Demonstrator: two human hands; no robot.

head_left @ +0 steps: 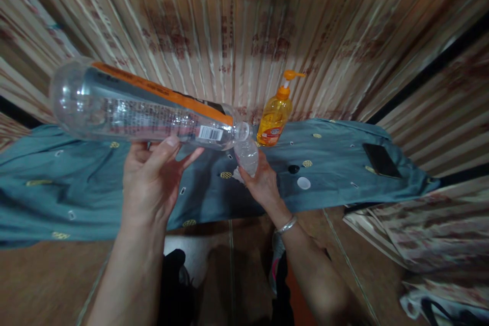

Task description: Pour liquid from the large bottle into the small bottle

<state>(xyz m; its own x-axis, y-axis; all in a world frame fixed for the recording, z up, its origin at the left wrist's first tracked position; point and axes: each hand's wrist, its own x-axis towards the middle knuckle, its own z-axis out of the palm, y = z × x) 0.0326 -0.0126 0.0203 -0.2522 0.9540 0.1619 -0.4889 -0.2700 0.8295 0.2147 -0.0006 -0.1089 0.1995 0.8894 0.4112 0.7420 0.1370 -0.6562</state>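
Observation:
My left hand [153, 178] is closed around the underside of a large clear plastic bottle [153, 112] with an orange and grey label. The bottle lies nearly level in the air, its base to the left and its uncapped mouth tipped slightly down to the right. Right at that mouth, my right hand [263, 178] grips a small, clear, crinkled plastic container [247, 157]; whether it is a small bottle or a bag I cannot tell. The fingers on its far side are hidden. Just behind stands an upright pump bottle [273, 119] of yellow liquid with an orange pump.
A green patterned cloth [95, 188] covers the narrow table. On it, to the right, lie a black cap [294, 169], a white cap [303, 183] and a dark phone [381, 160]. Pleated curtains [210, 25] hang close behind, with dark poles at both sides.

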